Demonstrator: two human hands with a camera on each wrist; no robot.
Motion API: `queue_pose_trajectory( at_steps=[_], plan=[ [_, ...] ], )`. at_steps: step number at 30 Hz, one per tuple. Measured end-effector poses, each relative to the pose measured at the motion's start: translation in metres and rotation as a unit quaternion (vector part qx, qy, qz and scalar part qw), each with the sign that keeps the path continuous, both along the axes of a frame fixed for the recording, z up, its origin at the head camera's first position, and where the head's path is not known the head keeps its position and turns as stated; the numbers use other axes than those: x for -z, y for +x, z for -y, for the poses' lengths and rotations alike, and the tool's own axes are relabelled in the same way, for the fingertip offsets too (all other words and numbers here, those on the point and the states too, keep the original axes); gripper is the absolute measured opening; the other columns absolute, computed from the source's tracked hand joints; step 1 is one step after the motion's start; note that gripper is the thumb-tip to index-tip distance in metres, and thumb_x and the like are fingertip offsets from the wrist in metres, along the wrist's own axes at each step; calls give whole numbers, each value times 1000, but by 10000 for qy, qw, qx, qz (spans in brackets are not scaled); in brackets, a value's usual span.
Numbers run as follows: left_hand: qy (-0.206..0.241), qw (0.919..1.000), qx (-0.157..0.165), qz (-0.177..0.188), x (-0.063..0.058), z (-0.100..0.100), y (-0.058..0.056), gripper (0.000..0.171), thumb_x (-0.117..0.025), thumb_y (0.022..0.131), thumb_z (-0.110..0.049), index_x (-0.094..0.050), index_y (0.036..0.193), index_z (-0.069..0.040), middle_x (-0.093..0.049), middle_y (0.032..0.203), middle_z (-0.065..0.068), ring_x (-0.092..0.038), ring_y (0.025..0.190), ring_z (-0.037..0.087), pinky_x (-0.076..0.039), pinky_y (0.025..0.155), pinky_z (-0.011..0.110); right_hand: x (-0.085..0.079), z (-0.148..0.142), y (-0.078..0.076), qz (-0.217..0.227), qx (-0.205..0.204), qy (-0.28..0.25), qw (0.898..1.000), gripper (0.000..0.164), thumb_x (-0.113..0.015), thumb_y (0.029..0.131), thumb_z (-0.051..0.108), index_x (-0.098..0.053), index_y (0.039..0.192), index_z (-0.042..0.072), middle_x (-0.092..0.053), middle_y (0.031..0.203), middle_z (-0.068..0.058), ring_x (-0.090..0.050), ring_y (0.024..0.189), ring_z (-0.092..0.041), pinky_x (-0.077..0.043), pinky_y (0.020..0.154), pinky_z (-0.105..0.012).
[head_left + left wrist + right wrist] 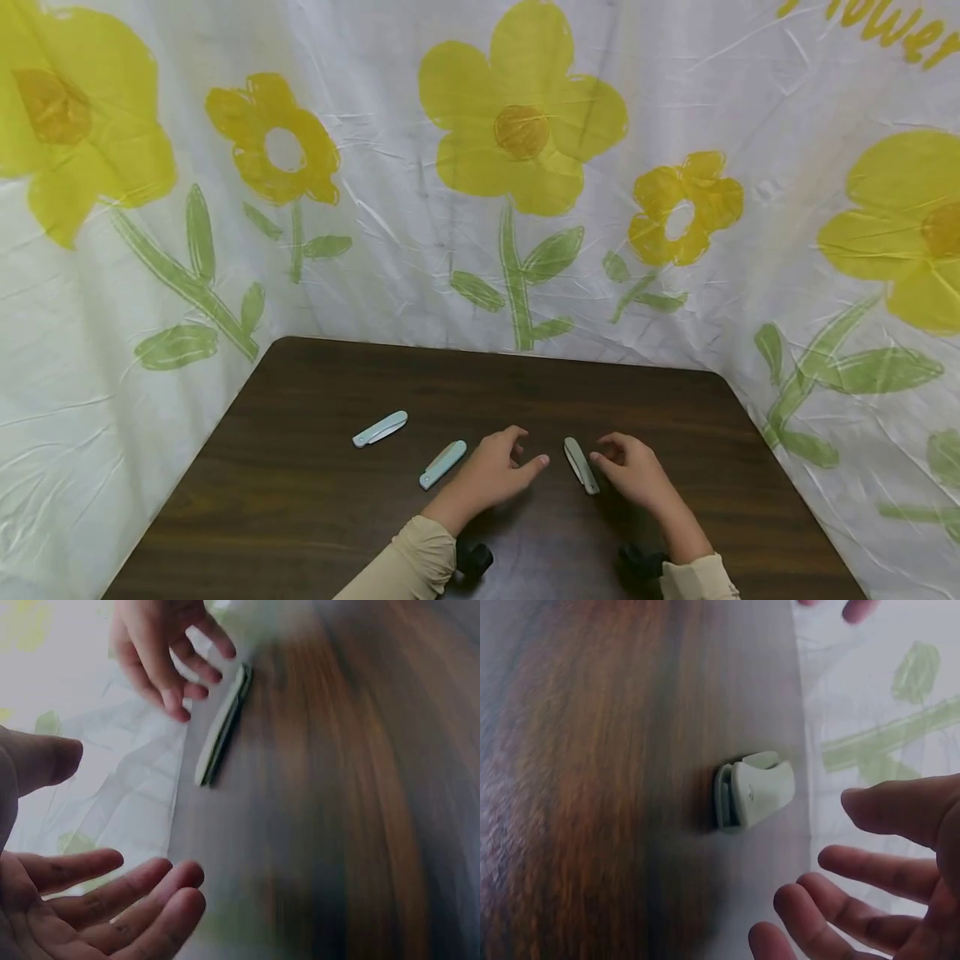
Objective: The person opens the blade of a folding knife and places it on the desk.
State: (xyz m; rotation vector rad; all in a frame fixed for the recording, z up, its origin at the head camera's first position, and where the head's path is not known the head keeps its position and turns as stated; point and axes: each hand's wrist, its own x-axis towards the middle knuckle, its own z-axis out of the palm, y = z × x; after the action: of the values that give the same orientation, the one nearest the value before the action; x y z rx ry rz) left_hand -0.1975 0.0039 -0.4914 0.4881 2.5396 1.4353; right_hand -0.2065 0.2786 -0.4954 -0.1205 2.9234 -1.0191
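Observation:
A pale grey-green folding knife (581, 465), its blade folded into the handle, lies on the dark table between the two hands. My right hand (636, 472) hovers just right of it, fingers loosely bent and thumb near the handle. To its left is my left hand (491, 468), with thumb and fingers apart and nothing held. In the right wrist view the knife (761, 791) shows end-on, separate from the fingers. Two light blue folded knives lie further left: one (443, 464) beside the left hand, the other (380, 429) farther back.
The dark wood-grain table (315, 517) has rounded far corners. A white curtain (390, 250) printed with yellow flowers hangs behind it and along both sides. Black bands (474, 560) sit near the wrists, by the beige sleeves (408, 560).

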Motion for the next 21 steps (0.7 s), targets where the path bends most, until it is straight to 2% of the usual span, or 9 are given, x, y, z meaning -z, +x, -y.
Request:
queue_pose_trajectory(
  at_steps=[4,10,17,21],
  plan=[
    [367,9989,-47,274,2,-12,-3,62,-68,102,-46,-58,142,0,-69,128,23,-72,106,32,-61,90,51,4,3,-2,-12,18,-48,10000,28,-73,101,19,-72,122,1,-72,101,-8,-66,90,-20,-56,77,-40],
    [380,9981,-228,434,4,-26,-9,53,-70,101,-40,-64,135,2,-72,119,19,-70,108,35,-60,89,53,9,5,-5,46,36,-62,10000,25,-72,102,19,-74,119,1,-74,102,-7,-68,94,-21,-58,80,-45],
    [546,9951,-217,789,9,-44,-14,48,-71,100,-35,-65,129,3,-72,112,17,-70,99,31,-60,84,49,9,5,-7,104,113,-69,9999,23,-71,103,18,-75,117,0,-75,102,-8,-68,93,-21,-58,81,-44],
    [960,9900,-273,1001,10,-51,-15,39,-70,101,-21,-64,128,6,-73,108,18,-74,87,27,-61,76,39,8,6,-9,188,105,-93,9997,25,-70,103,19,-75,118,-1,-76,106,-11,-70,97,-25,-59,84,-48]
  ],
)
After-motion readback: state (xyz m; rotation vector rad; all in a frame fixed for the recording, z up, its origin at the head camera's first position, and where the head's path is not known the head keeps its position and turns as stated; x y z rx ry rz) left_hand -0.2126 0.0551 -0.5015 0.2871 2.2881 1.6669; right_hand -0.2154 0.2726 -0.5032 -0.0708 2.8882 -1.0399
